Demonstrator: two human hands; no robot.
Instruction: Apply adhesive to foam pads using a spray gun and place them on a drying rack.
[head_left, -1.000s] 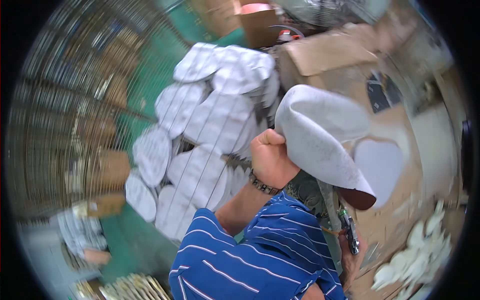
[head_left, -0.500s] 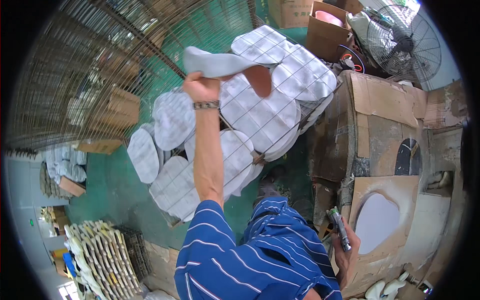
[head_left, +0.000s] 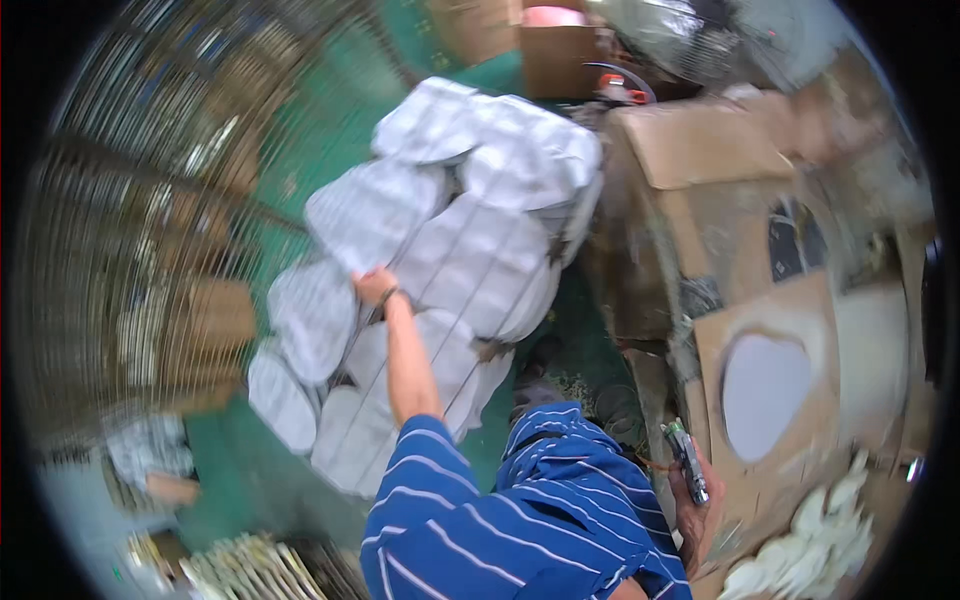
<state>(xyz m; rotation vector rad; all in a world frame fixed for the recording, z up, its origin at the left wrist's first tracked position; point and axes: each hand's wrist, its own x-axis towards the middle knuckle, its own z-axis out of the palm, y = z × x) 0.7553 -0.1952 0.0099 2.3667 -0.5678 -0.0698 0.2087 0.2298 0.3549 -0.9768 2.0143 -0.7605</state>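
My left hand (head_left: 374, 287) reaches out over a wire rack stacked with white rounded pads. Its fingers are closed at the near corner of one white pad (head_left: 372, 212), which lies flat among the others; motion blurs the grip a little. To its right is a broad stretch of overlapping white pads (head_left: 475, 262). Low on the right, my right hand (head_left: 698, 505) is wrapped round a silver spray gun (head_left: 687, 462) with a green end. Beyond that hand, a pale lilac-white pad (head_left: 765, 395) rests on a cardboard-covered bench.
Tall wire racking (head_left: 130, 260) fills the left side. The bench's cardboard top (head_left: 700, 150) stands at right, with a fan (head_left: 690, 40) behind it. White curved pieces (head_left: 810, 540) are heaped at lower right. A carton (head_left: 562, 60) stands at the back.
The pad in my left hand was raised and bent, its brown underside showing; now it lies flat on the rack. My left hand has come lower and nearer. The whole view has shifted.
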